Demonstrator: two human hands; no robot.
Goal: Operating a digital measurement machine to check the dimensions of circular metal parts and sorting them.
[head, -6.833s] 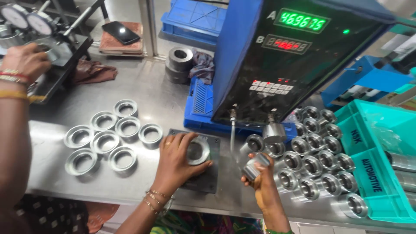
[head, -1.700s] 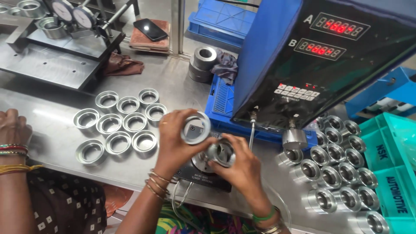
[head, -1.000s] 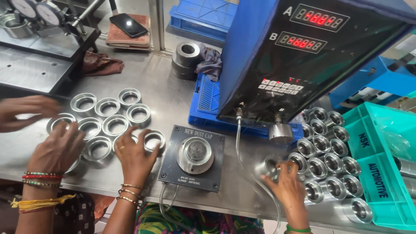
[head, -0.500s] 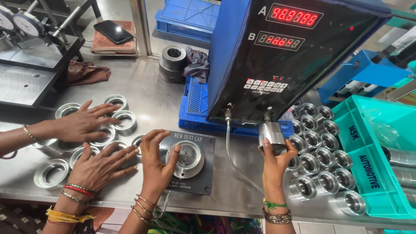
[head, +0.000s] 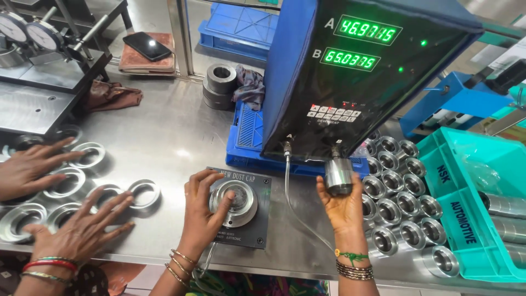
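Two hands busy: left hand (head: pixel 201 211) fingers spread on ring (head: pixel 234 204), half hiding it; right hand (head: pixel 344 204), at 3 o'clock, pinches cylinder (head: pixel 338 176); its underside hidden.

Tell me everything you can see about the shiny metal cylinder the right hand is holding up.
The metal cylinder is short, polished and silvery, standing upright under a port at the blue gauge console's lower edge. A darker band rings its base. The right hand cups it from below, fingers touching its underside and sides. It sits above the steel table, beside rows of similar metal sleeves.
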